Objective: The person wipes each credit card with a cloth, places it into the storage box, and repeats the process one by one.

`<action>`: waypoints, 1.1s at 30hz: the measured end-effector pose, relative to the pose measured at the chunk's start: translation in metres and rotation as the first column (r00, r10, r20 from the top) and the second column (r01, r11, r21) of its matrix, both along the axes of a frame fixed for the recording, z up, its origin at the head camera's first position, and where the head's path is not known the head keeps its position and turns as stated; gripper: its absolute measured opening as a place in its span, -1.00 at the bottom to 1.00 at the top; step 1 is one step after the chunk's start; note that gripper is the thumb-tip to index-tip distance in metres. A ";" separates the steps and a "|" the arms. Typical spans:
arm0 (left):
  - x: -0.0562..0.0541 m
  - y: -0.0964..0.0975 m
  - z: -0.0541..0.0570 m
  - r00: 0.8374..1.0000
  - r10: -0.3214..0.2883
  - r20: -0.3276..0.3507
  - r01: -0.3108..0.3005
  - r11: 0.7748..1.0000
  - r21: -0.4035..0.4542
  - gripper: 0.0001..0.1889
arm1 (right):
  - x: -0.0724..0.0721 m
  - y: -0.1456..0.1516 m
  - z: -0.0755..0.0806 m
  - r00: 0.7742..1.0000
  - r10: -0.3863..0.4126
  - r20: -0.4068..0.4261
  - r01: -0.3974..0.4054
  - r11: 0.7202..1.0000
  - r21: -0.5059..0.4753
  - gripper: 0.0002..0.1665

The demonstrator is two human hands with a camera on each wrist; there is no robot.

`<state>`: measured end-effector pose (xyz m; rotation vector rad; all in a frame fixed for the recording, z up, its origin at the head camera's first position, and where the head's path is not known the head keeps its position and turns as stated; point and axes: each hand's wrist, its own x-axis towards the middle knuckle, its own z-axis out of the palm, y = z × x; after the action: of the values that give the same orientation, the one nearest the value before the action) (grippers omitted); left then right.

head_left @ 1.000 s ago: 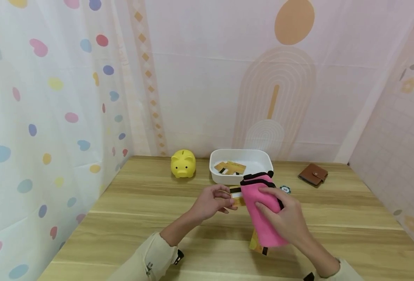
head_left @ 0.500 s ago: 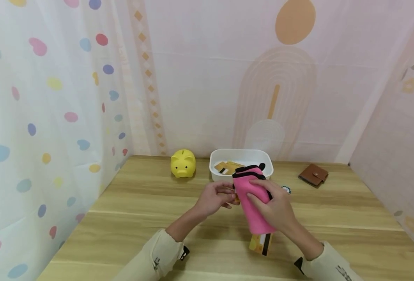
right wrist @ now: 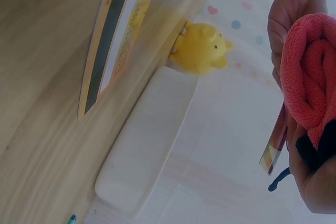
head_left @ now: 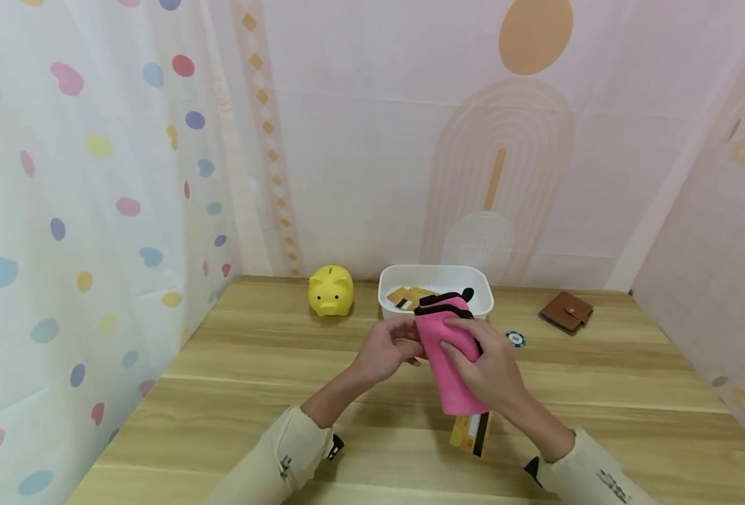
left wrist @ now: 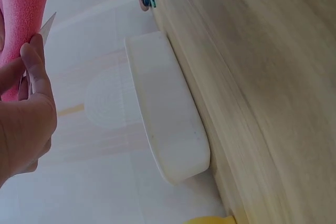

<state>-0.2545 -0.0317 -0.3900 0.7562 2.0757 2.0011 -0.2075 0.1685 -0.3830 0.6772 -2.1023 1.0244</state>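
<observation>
My right hand point(head_left: 486, 365) grips a folded pink towel point(head_left: 442, 358) with black edging, held up over the table. Its fluffy folds show in the right wrist view, the towel point(right wrist: 310, 72) resting along the palm. At the towel's left side, my left hand point(head_left: 388, 348) pinches a card that the cloth hides in the head view. A pale corner of that card point(left wrist: 47, 27) sticks out past the left fingertips. The card point(right wrist: 274, 148) also juts out beside the towel in the right wrist view. Below the towel, another gold card point(head_left: 471, 433) with a black stripe lies on the wood.
A white tray point(head_left: 482, 303) at the back holds several gold cards point(head_left: 404, 297). Left of it stands a yellow piggy bank point(head_left: 331, 291). A poker chip point(head_left: 515, 339) and a brown wallet point(head_left: 566, 312) lie to the right. Patterned curtains point(head_left: 360, 140) hang behind the table.
The towel has moved left and slightly up in my right hand, now covering the card in my left hand. More of the card on the table and the poker chip show.
</observation>
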 end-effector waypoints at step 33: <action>0.001 -0.002 -0.003 0.997 0.024 -0.074 -0.027 0.999 -0.030 -0.84 | 0.001 0.010 -0.005 0.998 -0.037 0.041 0.038 0.999 -0.012 -0.58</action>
<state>-0.2535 -0.0338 -0.3925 0.8135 2.1624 1.9778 -0.2062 0.1785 -0.3878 0.6132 -2.1341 1.0382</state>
